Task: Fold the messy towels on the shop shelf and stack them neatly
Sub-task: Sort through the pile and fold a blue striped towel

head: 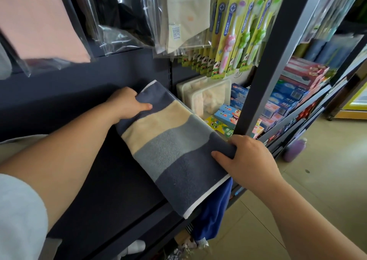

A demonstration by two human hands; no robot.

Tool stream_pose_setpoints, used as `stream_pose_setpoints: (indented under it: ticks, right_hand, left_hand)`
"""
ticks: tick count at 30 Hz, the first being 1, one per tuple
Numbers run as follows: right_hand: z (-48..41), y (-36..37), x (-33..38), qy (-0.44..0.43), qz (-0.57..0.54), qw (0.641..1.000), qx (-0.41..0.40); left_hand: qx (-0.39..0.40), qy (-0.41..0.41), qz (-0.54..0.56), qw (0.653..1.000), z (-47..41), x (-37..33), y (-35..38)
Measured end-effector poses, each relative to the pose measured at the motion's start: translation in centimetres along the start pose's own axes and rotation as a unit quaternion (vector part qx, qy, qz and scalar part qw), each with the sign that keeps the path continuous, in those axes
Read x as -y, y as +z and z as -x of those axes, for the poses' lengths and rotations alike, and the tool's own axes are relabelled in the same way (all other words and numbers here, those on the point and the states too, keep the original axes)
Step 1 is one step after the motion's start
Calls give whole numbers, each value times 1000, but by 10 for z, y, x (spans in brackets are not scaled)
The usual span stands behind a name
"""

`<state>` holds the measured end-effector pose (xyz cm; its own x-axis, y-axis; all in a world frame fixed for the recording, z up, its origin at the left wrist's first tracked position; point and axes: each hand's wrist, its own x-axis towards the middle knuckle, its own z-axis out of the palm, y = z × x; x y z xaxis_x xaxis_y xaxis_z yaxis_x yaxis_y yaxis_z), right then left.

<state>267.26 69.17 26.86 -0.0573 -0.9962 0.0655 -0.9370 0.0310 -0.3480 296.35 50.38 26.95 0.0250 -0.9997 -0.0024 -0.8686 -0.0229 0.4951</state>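
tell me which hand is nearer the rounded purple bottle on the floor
Right. The right hand grips the near end of the blue-and-cream striped towel, just left of the rounded purple bottle; the left hand holds its far end, much farther left.

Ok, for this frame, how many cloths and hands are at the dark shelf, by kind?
Striped towel: 1, gripped at both ends
Blue cloth, hanging below it: 1
Hands: 2, the left hand and the right hand
Total: 4
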Motion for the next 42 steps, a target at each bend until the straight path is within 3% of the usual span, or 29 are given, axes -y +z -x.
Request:
stream_pose_setpoints:
  ticks: [3,6,7,10,13,15,19,26,31,33,35,37,39,42]
  right_hand:
    - [5,0,-3,49,-234,970,-45]
    - [14,-3,3,146,-501,853,-4]
    - [17,-1,4,158,-537,829,20]
    - [23,9,10,169,-563,808,48]
    - [23,7,15,165,-649,743,3]
    - [22,0,15,140,-681,718,-33]
    - [23,0,18,135,-643,745,-112]
    - [27,24,23,184,-605,773,-62]
    - [22,29,14,179,-523,830,-74]
    - [21,28,12,181,-484,855,-50]
    - [21,24,8,150,-370,917,-3]
    - [21,14,4,85,-144,985,35]
    - [22,-1,10,27,44,998,26]
    - [12,-17,33,-71,101,990,-64]
  left_hand:
    - [-12,19,60,998,1,4,-5]
    - [-41,38,112,992,2,3,-10]
    - [-46,42,115,991,1,2,-11]
    - [-30,40,117,992,-4,-2,-15]
    - [-11,45,126,991,-7,-10,-19]
    - [-21,65,139,988,-11,-17,-20]
    - [-57,115,156,979,-22,-31,-21]
    - [-28,129,-17,991,-42,-17,4]
    - [-109,156,-34,981,-42,-21,17]
    - [-102,162,-82,978,-45,-21,18]
    - [-69,156,-144,975,-45,-22,19]
    - [-60,147,-198,967,-42,-24,20]
    - [-99,165,-234,953,-33,-31,19]
    - [-117,218,-206,947,-19,-48,18]
